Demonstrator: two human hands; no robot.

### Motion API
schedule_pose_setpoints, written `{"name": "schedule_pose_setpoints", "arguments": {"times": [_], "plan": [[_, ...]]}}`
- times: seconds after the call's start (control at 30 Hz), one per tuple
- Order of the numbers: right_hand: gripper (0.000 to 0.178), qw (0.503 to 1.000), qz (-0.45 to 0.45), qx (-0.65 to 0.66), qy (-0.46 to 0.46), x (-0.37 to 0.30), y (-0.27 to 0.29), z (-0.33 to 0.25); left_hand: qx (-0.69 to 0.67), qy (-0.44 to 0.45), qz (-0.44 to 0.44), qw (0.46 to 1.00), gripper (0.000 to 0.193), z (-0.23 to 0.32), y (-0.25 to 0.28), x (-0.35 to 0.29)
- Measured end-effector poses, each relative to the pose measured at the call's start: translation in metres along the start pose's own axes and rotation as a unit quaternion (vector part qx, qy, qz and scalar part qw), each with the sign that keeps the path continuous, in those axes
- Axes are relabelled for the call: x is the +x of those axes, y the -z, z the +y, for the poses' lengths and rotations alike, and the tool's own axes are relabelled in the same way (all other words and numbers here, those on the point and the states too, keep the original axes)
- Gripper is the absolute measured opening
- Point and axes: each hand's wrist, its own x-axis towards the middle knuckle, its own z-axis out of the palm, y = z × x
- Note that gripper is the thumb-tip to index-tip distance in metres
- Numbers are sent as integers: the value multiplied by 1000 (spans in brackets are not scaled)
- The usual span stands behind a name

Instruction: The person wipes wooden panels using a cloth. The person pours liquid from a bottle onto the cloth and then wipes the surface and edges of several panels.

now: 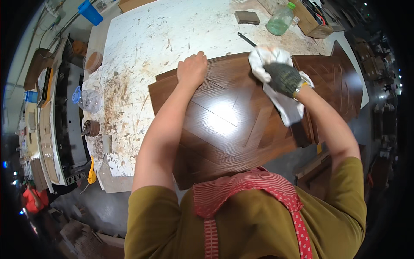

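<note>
A glossy dark brown wood panel [198, 146] with an angled parquet pattern lies across the near part of the table. My left hand [192, 70] is bare and closed over the panel's far edge, its fingertips hidden. In a dark knitted glove, my right hand [282, 79] presses a bunched white cloth [276, 55] onto the panel near its right end. One tail of the cloth hangs toward me across the surface. A second patterned wood panel [323, 75] lies to the right, beside the first. A thin black tool [246, 39] pokes out beyond the cloth.
On the stained white tabletop [142, 39] are a brown block [247, 17], a green-capped bottle [279, 20] and a cardboard box of tools [314, 21]. Jars and a clear plastic jug [90, 100] line the left edge. A person in red [35, 197] is at far left.
</note>
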Motion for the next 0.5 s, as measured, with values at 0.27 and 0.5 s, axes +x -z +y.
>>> {"name": "schedule_pose_setpoints", "arguments": {"times": [0.27, 0.5], "plan": [[34, 956, 22, 291, -21, 6, -9, 78, 5, -6, 9, 1000, 31, 12, 1, 11], [43, 956, 2, 280, 93, -41, -53, -28, -81, -15, 47, 995, 32, -34, -24, 24]]}}
